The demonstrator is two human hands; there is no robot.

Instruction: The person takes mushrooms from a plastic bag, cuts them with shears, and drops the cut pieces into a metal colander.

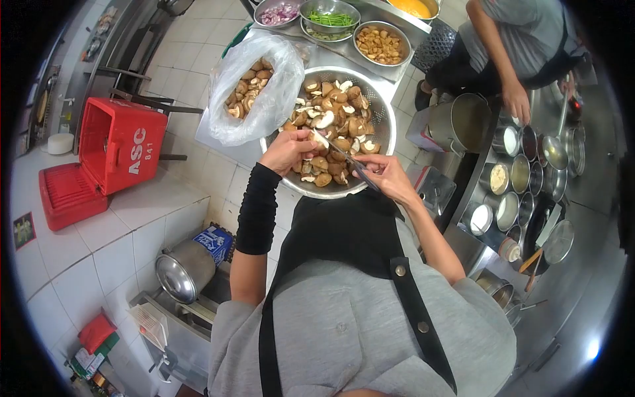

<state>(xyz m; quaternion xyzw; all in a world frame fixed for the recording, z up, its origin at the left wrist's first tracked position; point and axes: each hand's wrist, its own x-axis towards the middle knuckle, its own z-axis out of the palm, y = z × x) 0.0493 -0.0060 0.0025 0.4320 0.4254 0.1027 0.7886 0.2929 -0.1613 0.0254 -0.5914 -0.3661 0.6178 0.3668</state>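
Note:
My left hand (291, 151) pinches a mushroom piece (318, 140) over the near left part of a metal colander (385, 126). In my right hand (385, 175) is a knife (340, 151), its blade reaching left to the piece. Cut brown mushrooms (340, 109) with pale insides fill much of the colander. A clear plastic bag (276, 99) with more mushrooms (251, 86) inside stands open against the colander's left side.
Beyond the colander are bowls of chopped red onion (278, 14), green pieces (329, 18) and brown chunks (380, 46). A red box (132, 142) is at left. At right, a co-worker's hand (516, 102) reaches over several metal containers (520, 173) near a large pot (466, 122).

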